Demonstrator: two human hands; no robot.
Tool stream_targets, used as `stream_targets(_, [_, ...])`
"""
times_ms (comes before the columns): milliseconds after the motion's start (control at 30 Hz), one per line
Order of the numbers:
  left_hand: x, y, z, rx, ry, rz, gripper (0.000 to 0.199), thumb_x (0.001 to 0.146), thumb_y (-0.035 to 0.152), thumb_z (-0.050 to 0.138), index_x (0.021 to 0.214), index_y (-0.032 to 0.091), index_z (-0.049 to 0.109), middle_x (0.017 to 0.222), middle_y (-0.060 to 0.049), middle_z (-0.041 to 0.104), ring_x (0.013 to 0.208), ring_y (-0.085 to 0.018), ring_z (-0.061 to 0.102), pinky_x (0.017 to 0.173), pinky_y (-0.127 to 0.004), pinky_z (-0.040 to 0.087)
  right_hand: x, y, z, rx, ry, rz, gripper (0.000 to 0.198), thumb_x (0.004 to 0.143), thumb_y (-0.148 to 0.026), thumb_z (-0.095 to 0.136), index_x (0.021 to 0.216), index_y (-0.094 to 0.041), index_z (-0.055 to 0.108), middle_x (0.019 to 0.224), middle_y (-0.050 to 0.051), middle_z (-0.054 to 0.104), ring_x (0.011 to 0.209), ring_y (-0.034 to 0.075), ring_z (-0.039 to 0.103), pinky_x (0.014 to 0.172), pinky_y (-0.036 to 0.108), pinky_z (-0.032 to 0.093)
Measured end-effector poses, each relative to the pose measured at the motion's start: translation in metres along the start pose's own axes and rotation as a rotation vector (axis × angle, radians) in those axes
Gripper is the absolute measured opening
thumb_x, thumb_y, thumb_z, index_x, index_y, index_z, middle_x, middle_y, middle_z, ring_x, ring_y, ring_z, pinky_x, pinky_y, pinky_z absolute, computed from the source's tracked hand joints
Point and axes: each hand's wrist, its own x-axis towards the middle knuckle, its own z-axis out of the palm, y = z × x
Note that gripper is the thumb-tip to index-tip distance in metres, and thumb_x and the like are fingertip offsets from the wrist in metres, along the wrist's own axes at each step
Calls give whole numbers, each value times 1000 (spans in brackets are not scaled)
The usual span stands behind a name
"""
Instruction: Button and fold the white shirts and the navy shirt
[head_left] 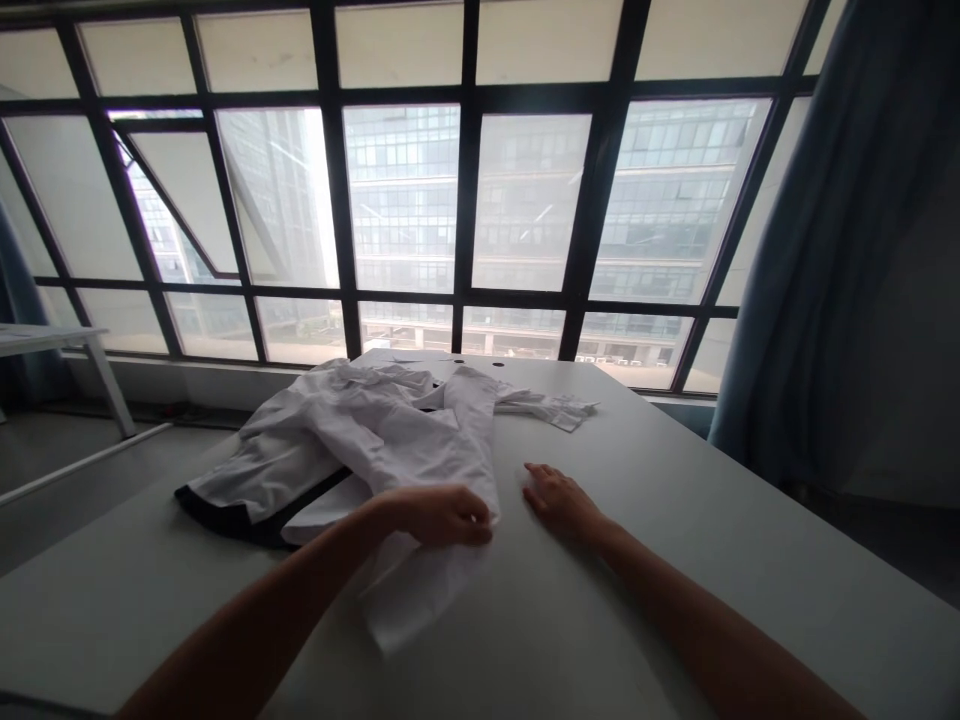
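Reviewer: State the position of the white garment (416,435).

Inspector: Spread loosely and creased on the white table (675,450), reaching from the near middle toward the far end and lying mostly left of centre. A sleeve (566,410) extends right from its far part. A dark band (225,515) shows at its near left; whether that is trim or a separate layer, I cannot tell.

Reviewer: Condition of the left hand (442,515)?

Inspector: Fingers curled in, closed on the garment's right edge at the near side. A loose white flap (409,600) of the cloth lies below that hand, slanting nearer and to the left.

Reviewer: And the right hand (562,500)?

Inspector: Open, palm down, fingers extended and a little apart, with nothing held. It is just right of the garment, apart from the cloth. Whether the palm bears on the table or sits slightly above it, I cannot tell.

Reviewer: Surroundings?

Inspector: Two dark round spots (498,364) mark the table's far end. Beyond stands a dark-framed window wall (465,200) with a tilted pane (184,190) at far left. A blue curtain (810,250) hangs at right; a second table (45,342) stands at left.
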Motion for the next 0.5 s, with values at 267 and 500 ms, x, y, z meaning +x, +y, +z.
stream_targets(267, [-8,16,20,-388,-630,245,26,77,38,74,75,15,63,62,5,57,51,-9,48,47,-18,40,65,-8,0,-133,52,-33,63,88,-26,52,150,-22,39,151,13,41,131,28,46,103,38,40])
stream_targets(500, [-4,-14,6,-516,-435,164,53,65,65,77,73,15,60,60,5,53,50,-7,43,43,-18,34,97,-10,5,-81,-43,-215,40,93,-26,43,126,-25,65,131,7,63,113,24,61,99,36,44])
